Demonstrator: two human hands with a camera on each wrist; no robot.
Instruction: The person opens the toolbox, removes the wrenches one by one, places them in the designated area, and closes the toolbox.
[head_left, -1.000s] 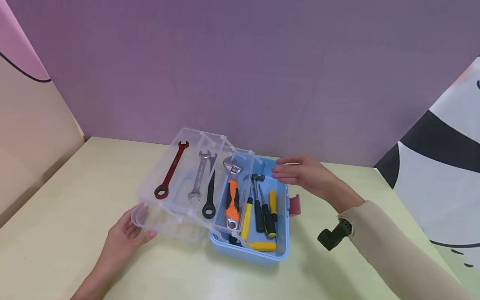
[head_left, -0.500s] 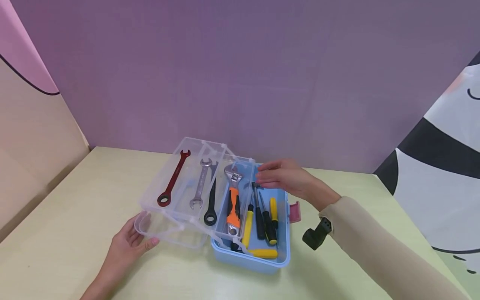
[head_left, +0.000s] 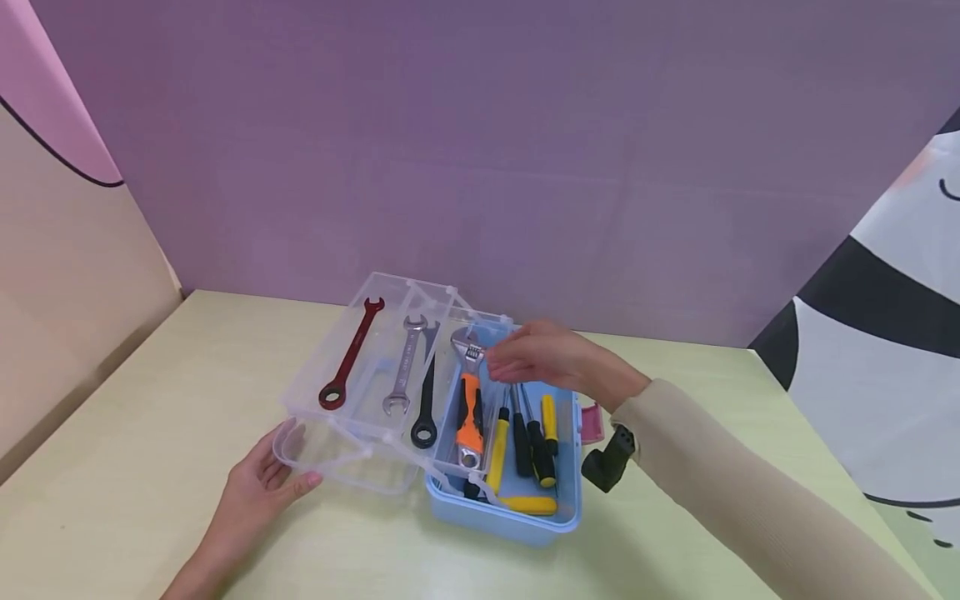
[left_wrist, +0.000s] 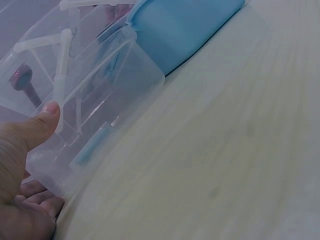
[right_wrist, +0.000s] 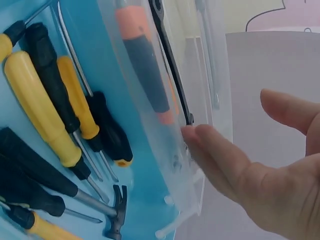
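A blue toolbox (head_left: 510, 512) stands open on the table, with its clear tiered trays (head_left: 378, 367) swung out to the left. The trays hold a red wrench (head_left: 350, 356), a silver wrench (head_left: 403, 367), a black wrench (head_left: 425, 408) and an orange-handled adjustable wrench (head_left: 468, 408). Yellow and black screwdrivers (head_left: 525, 450) lie in the blue base. My left hand (head_left: 288, 462) pinches the clear lid (left_wrist: 105, 115), thumb on top and fingers beneath. My right hand (head_left: 498, 362) reaches over the box's far end, its straight fingers (right_wrist: 210, 145) touching the clear tray wall (right_wrist: 140, 100).
The pale green table (head_left: 150, 400) runs to a purple back wall and a beige panel on the left. A pink latch (head_left: 592, 422) sticks out of the box's right side. A small hammer (right_wrist: 116, 215) lies among the screwdrivers (right_wrist: 37, 105).
My right hand has moved left, from above the box's far right edge to the far end of the clear tray. The left hand has kept its hold on the lid.
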